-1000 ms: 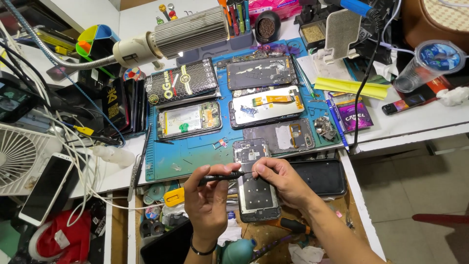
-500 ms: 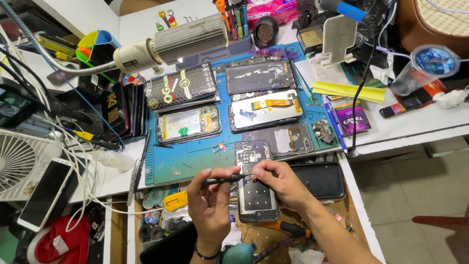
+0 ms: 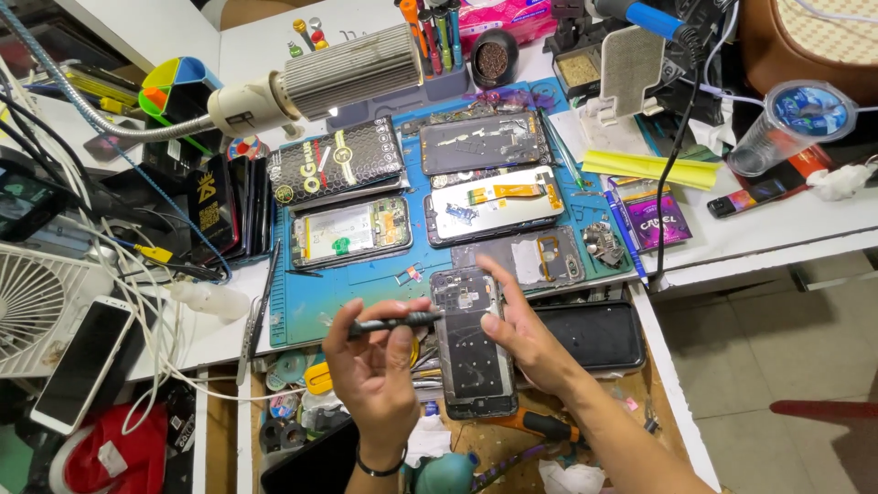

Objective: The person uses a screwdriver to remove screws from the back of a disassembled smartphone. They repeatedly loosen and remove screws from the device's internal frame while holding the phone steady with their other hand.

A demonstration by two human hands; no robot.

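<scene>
My left hand (image 3: 373, 366) grips a thin black screwdriver (image 3: 393, 322) held level, its tip pointing right at an opened phone body (image 3: 471, 343). That phone lies lengthwise at the front edge of the blue work mat (image 3: 361, 291), its bare inner frame facing up. My right hand (image 3: 517, 320) rests along the phone's right side, thumb on its edge and fingers spread over its top right corner.
Several dismantled phones and back covers (image 3: 489, 142) lie across the mat. A lamp head (image 3: 347, 69) hangs over its far left. A white phone (image 3: 82, 366), a fan (image 3: 32, 306) and cables sit left. An open drawer (image 3: 302, 407) of tools is below.
My left hand has turned the screwdriver slightly and shifted it a little left. My right hand has stayed on the phone body.
</scene>
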